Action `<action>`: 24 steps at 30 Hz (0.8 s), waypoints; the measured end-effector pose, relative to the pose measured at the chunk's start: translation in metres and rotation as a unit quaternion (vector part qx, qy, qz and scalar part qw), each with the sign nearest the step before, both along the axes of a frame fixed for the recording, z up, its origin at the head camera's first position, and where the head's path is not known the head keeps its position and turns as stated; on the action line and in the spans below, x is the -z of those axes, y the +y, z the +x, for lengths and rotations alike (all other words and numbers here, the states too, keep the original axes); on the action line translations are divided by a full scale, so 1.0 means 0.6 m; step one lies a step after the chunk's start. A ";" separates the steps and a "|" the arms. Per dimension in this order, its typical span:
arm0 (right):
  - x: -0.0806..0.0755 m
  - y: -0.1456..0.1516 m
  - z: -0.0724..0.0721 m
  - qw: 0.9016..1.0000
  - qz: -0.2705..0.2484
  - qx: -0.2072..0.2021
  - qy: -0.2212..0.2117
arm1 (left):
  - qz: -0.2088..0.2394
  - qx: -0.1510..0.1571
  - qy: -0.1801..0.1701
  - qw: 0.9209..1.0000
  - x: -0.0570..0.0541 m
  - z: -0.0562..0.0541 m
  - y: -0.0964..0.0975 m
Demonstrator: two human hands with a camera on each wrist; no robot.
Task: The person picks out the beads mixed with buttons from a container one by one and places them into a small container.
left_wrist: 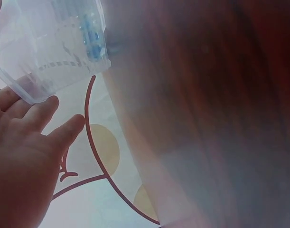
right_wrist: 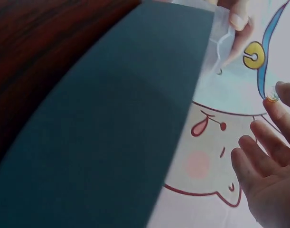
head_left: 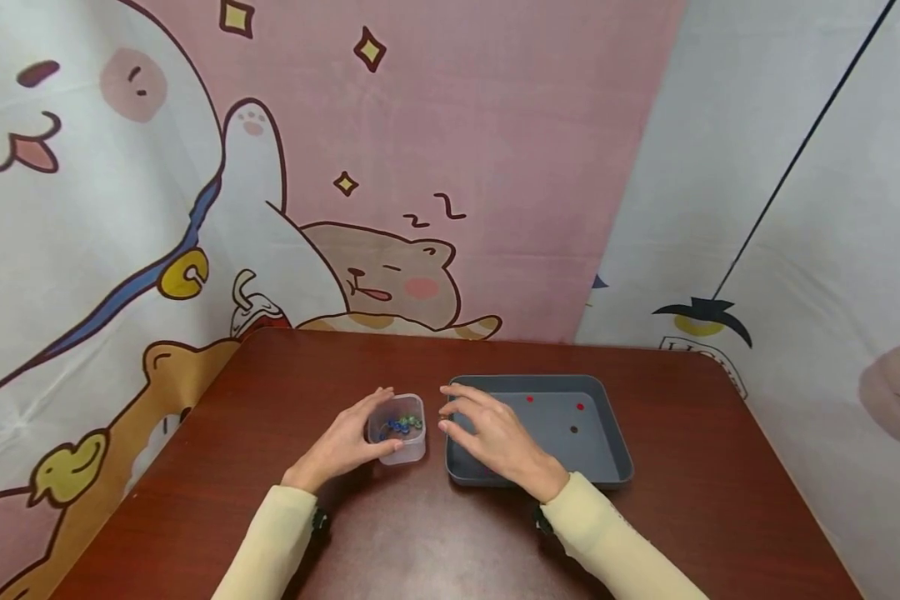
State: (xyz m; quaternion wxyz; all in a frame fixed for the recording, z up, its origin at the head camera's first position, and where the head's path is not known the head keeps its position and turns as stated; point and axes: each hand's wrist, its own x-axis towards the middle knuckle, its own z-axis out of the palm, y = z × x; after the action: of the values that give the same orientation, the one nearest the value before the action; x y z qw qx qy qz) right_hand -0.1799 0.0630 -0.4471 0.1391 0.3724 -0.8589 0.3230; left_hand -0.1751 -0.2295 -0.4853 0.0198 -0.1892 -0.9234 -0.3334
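My left hand (head_left: 343, 442) grips a clear plastic container (head_left: 412, 452), thumb on the near side and fingers round the far side. Several small blue and green glassy beads (head_left: 403, 424) lie in its bottom. In the left wrist view the container (left_wrist: 50, 57) stands above the fingers, with blue showing through its wall. My right hand (head_left: 491, 429) is over the left edge of a grey tray (head_left: 621, 437). Between its thumb and index fingertip it pinches a small see-through bead (right_wrist: 273, 96) with an orange tint; the other fingers are spread.
Inside the tray are two small red spots, one of them a red piece (head_left: 581, 407), and a dark round piece (head_left: 573, 429). Container and tray sit side by side on a reddish-brown table (head_left: 330, 371). A cartoon-printed cloth (head_left: 525, 167) hangs behind the table.
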 end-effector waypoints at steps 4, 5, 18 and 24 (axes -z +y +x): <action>0.002 -0.016 -0.003 1.000 0.018 0.001 -0.008 | 0.000 0.006 0.002 1.000 0.000 -0.002 0.001; 0.002 -0.020 -0.004 1.000 0.020 -0.001 -0.009 | 0.000 0.007 0.003 1.000 -0.001 -0.002 0.001; 0.018 -0.067 -0.016 0.996 0.083 -0.012 -0.009 | 0.004 0.013 0.004 1.000 0.000 -0.001 0.003; 0.029 -0.070 -0.020 0.995 0.099 -0.007 -0.009 | 0.009 0.011 0.004 1.000 -0.002 0.003 0.001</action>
State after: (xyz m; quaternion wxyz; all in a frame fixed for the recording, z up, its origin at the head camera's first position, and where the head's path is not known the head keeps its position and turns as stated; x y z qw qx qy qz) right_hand -0.1918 0.0210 -0.4645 0.0914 0.3871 -0.8854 0.2404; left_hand -0.1736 -0.2290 -0.4843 0.0222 -0.2003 -0.9181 -0.3414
